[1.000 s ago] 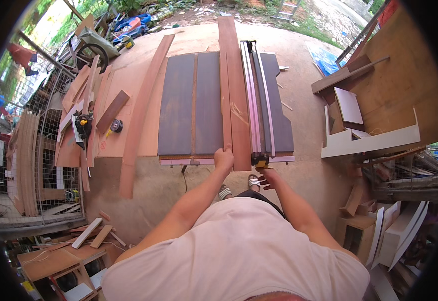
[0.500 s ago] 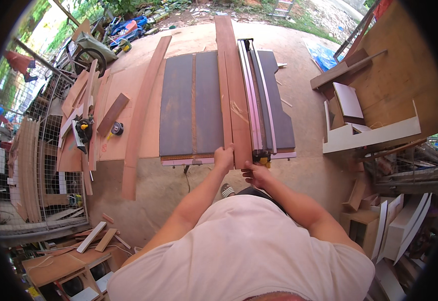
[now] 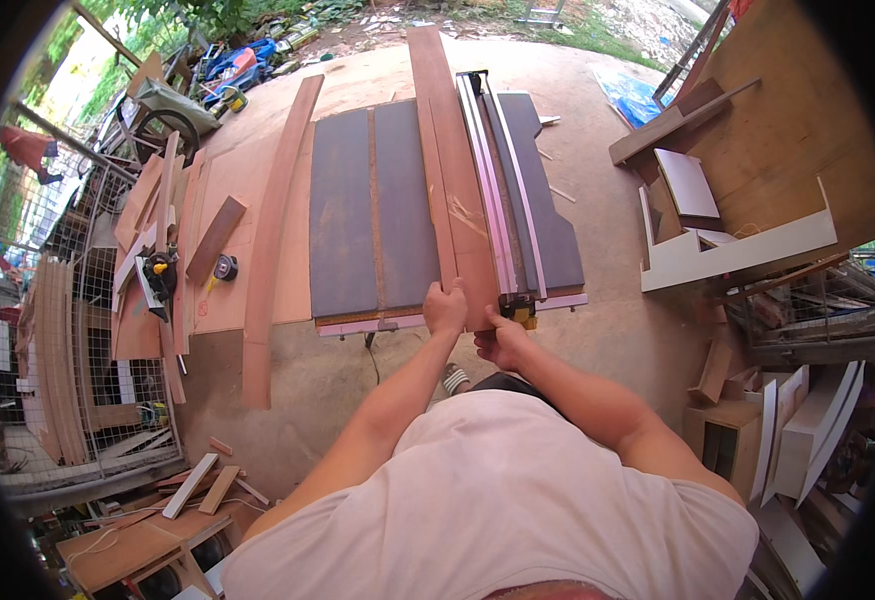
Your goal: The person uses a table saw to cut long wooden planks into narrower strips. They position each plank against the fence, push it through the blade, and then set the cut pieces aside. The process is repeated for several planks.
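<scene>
Right hand point(image 3: 502, 342) has shifted from the end of the metal fence point(image 3: 494, 205) to the near end of the long brown board point(image 3: 469, 240) | its fingers curled under, thumb on top; left hand point(image 3: 445, 307) closed around the left edge | board lies on the dark table point(image 3: 342, 210), overhanging near and far edges | concrete floor point(image 3: 597, 220) separates table from brown sheet point(image 3: 787, 160) at right

On the left, a tape measure point(image 3: 226, 267) lay just beside a short brown board point(image 3: 216, 238). Near them was a black and yellow tool point(image 3: 160, 274), perhaps a saw. On the right there was a white panel point(image 3: 686, 183), and beyond it a blue tarp point(image 3: 631, 100).
</scene>
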The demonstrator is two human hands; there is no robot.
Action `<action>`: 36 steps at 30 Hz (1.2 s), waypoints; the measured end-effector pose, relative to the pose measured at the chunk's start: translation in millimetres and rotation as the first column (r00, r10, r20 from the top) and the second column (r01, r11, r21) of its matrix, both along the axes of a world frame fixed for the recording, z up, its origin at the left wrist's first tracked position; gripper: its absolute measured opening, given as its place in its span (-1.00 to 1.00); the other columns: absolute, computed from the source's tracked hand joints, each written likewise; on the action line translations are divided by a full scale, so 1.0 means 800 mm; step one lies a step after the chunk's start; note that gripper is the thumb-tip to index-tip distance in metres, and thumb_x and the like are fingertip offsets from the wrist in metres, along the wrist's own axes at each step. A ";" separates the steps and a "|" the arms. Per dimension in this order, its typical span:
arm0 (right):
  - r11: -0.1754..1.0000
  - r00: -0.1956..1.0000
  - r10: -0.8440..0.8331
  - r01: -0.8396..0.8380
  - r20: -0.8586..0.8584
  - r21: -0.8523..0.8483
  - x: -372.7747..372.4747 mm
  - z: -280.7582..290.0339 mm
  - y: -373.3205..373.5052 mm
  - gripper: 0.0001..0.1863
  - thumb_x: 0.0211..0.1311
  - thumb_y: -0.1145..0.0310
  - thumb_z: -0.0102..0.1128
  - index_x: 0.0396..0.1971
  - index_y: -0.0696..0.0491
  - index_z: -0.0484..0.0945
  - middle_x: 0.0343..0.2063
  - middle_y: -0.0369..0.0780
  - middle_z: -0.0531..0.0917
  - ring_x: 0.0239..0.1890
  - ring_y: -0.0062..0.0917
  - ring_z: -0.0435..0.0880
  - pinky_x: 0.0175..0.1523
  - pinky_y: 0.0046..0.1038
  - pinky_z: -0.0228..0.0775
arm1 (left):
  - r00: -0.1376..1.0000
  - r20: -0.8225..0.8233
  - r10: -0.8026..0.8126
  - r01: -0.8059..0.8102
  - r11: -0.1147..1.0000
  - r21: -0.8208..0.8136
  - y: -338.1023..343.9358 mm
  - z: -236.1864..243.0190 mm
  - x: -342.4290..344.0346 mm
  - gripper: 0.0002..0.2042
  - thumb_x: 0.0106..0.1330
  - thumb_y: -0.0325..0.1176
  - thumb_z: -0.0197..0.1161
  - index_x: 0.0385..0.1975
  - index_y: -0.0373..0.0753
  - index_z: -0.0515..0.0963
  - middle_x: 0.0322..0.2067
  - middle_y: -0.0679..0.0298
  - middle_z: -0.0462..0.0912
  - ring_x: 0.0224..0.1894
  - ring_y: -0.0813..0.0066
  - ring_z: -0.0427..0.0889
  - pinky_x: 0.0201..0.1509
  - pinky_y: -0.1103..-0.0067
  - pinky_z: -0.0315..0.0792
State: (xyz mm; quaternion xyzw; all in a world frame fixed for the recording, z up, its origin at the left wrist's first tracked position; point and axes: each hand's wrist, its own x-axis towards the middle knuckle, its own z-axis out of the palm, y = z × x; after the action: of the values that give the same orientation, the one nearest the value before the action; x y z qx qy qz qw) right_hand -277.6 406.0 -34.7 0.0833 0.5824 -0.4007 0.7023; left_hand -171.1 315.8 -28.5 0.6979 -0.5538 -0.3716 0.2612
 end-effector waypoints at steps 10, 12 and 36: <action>0.816 0.816 0.559 -0.573 -0.147 -0.082 -0.033 0.064 0.033 -0.50 0.32 -0.09 0.02 0.02 0.02 0.44 -0.22 -0.21 0.64 -0.32 -0.47 0.56 -0.19 -0.34 0.38 | 0.989 -0.148 -0.021 0.023 1.000 0.012 0.001 0.030 0.012 -0.60 0.18 -0.06 0.24 -0.26 -0.34 0.60 -0.33 -0.07 0.66 -0.23 -0.02 0.64 -0.13 0.28 0.45; 0.714 0.692 0.648 -0.698 -0.319 -0.062 -0.064 0.073 0.045 -0.49 0.34 -0.05 0.00 0.08 0.02 0.41 -0.20 -0.21 0.64 -0.31 -0.50 0.58 -0.20 -0.38 0.39 | 0.997 -0.073 0.019 -0.022 0.999 -0.047 0.006 0.033 0.010 -0.57 0.17 -0.06 0.25 -0.17 -0.32 0.58 -0.26 -0.07 0.64 -0.19 -0.03 0.62 -0.11 0.27 0.45; 0.728 0.430 0.684 -0.460 -0.589 0.508 -0.701 -0.057 0.350 -0.57 0.18 0.08 0.20 -0.11 0.12 0.55 -0.44 -0.22 0.64 -0.48 -0.41 0.59 -0.36 -0.25 0.42 | 0.667 0.241 0.705 -0.654 0.709 -0.263 0.096 -0.018 -0.076 -0.43 0.25 0.01 0.21 0.10 -0.31 0.36 -0.12 -0.07 0.56 -0.10 0.10 0.57 -0.07 0.33 0.44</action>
State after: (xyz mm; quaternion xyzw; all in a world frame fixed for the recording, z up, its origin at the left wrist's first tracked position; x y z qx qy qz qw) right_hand -838.2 686.3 -79.9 -0.1983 0.8566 -0.0484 0.4739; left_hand -231.9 392.9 -43.1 0.8826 -0.3146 -0.0833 0.3392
